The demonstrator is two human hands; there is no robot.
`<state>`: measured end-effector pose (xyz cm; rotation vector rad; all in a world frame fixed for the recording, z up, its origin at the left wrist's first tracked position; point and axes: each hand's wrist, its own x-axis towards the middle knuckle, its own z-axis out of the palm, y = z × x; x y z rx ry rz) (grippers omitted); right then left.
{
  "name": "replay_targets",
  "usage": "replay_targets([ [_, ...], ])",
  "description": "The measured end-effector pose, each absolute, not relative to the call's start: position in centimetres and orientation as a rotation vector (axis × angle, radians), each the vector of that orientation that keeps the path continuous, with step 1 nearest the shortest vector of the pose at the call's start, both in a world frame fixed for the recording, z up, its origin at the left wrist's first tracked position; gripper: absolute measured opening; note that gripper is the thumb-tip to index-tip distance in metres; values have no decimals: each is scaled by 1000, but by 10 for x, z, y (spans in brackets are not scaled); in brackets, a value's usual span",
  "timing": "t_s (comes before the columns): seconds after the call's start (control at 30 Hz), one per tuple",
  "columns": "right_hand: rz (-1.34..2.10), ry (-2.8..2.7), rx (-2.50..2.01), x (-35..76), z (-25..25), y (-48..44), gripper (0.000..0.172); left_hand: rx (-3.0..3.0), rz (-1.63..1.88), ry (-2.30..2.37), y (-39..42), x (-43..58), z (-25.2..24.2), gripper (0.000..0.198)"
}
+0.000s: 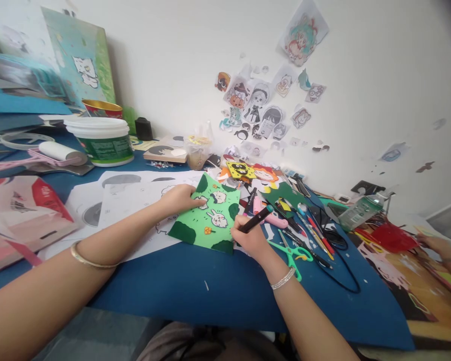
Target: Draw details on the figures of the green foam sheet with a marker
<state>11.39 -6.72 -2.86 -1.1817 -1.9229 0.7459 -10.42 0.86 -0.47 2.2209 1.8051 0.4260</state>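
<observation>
While the left hand (181, 198) touches the green card (199, 213), the right hand (250, 234) is closed around a black marker (256, 219).

Clock centred on card, which lies on the blue table (154, 291), partly over white sheets (115, 205): left hand at 10, partly curled, thumb on the card; cannot tell whether its fingers pinch underneath. Right hand at 4, at the card's edge; marker tip hidden. Green scissors (292, 252) at 4, farther out; yellow cutout (241, 170) at 1; white-rimmed tub (101, 143) at 10, well apart; spray bottle (363, 210) at 3.
</observation>
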Motion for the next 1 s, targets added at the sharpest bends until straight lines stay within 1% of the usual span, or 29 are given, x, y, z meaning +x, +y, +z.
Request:
replay_targets([
  [0.73,783,-1921,-1160,118,-29,-64,23,2210,423,1804,9,-104,-5,47],
  [1.0,908,-1824,-1108,118,-24,-68,22,2221,410,1805,9,-104,-3,45],
])
